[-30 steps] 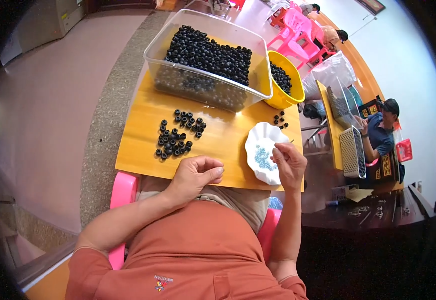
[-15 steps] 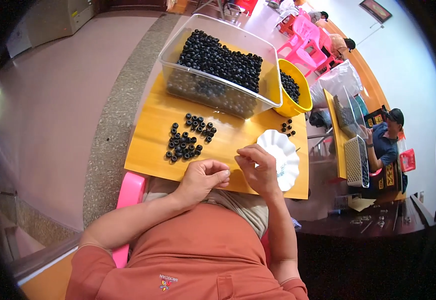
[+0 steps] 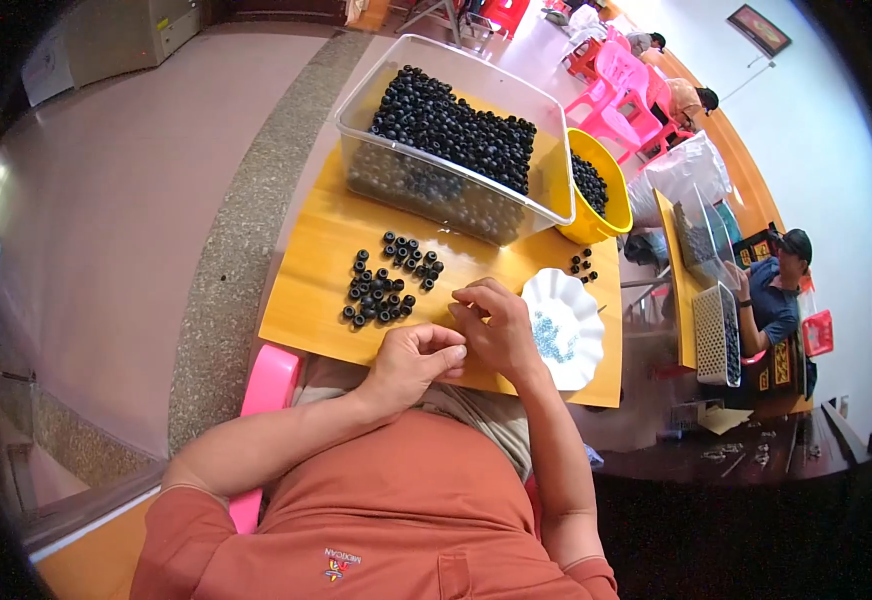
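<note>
My left hand [image 3: 409,370] is closed in a pinch above the near edge of the wooden table. Close beside it, my right hand [image 3: 499,332] is also pinched, its fingers pointing left. Whatever the fingertips hold is too small or hidden to make out. Just beyond the hands lies a loose group of small round black pieces [image 3: 381,292], several with a hole showing. To the right of my right hand sits a white dish with a wavy rim [image 3: 583,334], holding a scatter of tiny bluish pieces [image 3: 554,338].
A clear plastic bin [image 3: 426,205] full of black pieces stands at the back, with a yellow bowl [image 3: 619,205] of them beside it. Several more pieces [image 3: 583,264] lie behind the dish. A co-worker [image 3: 776,290] sits at another table on the right, near a white basket [image 3: 715,335].
My right hand has moved left, off the dish and closer to my left hand, uncovering the bluish pieces. The whole view has shifted slightly.
</note>
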